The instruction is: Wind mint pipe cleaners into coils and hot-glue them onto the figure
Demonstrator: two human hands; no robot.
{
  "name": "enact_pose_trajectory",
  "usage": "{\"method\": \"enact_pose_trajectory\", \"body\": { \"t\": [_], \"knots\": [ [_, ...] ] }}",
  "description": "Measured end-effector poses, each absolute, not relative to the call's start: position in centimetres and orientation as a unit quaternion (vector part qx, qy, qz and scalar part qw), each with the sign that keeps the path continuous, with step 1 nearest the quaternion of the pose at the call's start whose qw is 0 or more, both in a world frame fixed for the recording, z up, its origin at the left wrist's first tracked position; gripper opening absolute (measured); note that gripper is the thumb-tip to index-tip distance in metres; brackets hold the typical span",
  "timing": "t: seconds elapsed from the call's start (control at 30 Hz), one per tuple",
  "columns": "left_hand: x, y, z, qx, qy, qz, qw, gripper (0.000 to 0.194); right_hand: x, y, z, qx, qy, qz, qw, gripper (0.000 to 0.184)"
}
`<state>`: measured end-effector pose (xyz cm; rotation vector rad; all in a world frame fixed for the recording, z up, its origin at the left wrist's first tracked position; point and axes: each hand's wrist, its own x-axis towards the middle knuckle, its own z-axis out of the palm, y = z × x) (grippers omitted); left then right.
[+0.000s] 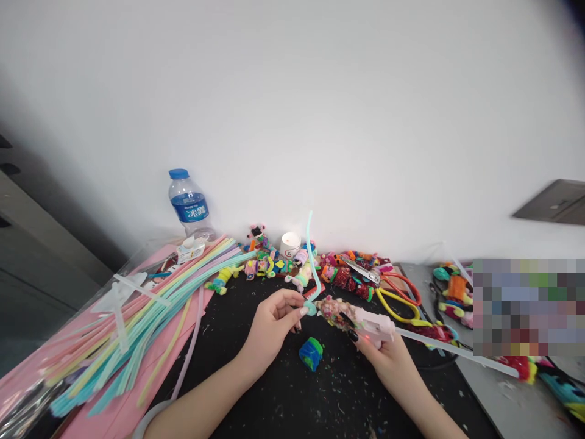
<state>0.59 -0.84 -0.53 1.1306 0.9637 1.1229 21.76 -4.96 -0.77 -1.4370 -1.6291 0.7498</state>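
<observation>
Left hand (280, 320): fingertips pinched on one coiled light-teal fuzzy stem (311, 305), tail upright, above black mat (256, 384) | Right hand (381, 353): curled round pale-pink glue gun (372, 326), glue-crusted nozzle beside the coil | On mat, below both: one blue-and-green fuzzy piece (311, 353) | Behind, I see orange-and-yellow-handled metal scissors (365, 272)

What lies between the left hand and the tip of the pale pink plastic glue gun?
The head view shows the coiled end of a mint-green fuzzy craft stem, held by the left hand beside the tip of the glue gun.
</observation>
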Motion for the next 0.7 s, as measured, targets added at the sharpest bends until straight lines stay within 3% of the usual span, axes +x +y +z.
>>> {"method": "enact_pose_trajectory", "body": {
  "t": [0.7],
  "knots": [
    [0.45,-0.44,-0.46,0.454,0.434,0.518,0.581,0.016,21.62,-4.86,-0.61,-0.570,-0.651,0.319,0.387,0.028]
  ]
}}
